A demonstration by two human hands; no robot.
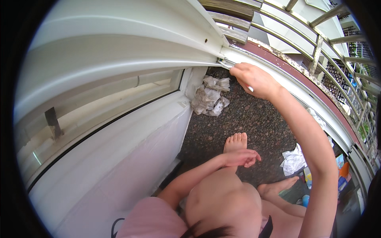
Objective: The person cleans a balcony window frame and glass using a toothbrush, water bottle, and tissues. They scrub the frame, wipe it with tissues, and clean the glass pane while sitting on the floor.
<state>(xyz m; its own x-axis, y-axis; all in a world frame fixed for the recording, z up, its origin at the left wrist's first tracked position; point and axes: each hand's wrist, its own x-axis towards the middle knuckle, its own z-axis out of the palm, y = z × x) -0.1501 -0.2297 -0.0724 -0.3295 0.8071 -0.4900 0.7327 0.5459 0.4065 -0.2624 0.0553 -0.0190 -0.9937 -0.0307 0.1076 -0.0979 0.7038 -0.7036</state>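
My right hand is closed round a thin white-handled tool, likely a toothbrush, whose far end reaches into the corner of the white window frame track. The back of the handle, with a bit of red, shows below my palm. My left hand rests over my knee and foot with its fingers loosely bent, and nothing shows in it. Crumpled, soiled tissues lie on the speckled granite sill in the corner, below and left of my right hand.
White crumpled paper lies at the right, near colourful packets and a small blue item. Metal railings and wooden slats stand beyond the frame. A white-framed window runs along the left. My bare feet are on the granite.
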